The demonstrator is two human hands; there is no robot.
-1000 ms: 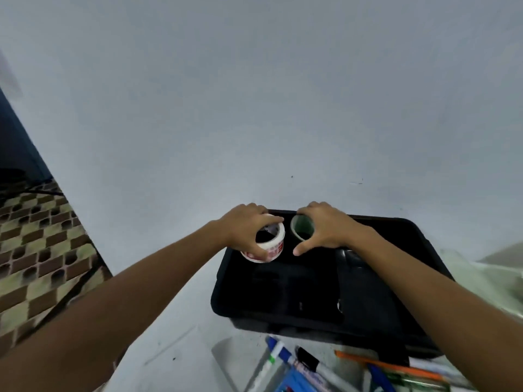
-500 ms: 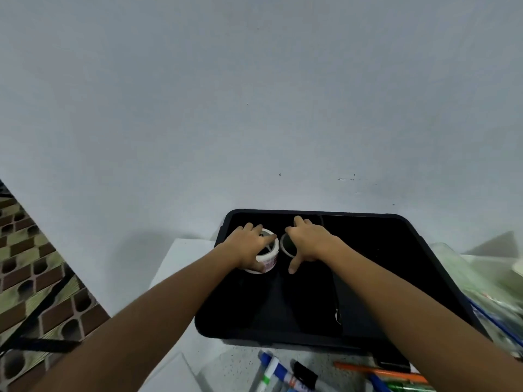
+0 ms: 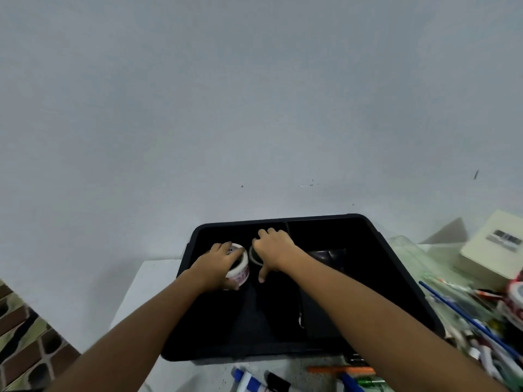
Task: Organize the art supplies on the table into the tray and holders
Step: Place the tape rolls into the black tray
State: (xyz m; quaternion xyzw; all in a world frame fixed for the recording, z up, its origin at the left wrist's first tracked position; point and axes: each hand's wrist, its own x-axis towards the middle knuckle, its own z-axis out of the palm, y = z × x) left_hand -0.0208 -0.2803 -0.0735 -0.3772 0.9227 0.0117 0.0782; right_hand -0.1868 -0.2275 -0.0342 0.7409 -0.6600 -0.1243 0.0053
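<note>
Hands [image 3: 220, 264] [image 3: 273, 250] grip two tape rolls [image 3: 240, 267] inside black tray [image 3: 368, 230].

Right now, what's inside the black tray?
Black tray: white-and-red tape roll in the left hand, a darker roll under the right hand. Hands cover part of both.

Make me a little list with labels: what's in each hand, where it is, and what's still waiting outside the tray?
left hand: grips the white tape roll
right hand: rests on the dark tape roll; grip unclear
where: both rolls inside the black tray, far-left part, side by side
still outside: markers in front of the tray, pens piled to its right
also there: cream box, far right
</note>
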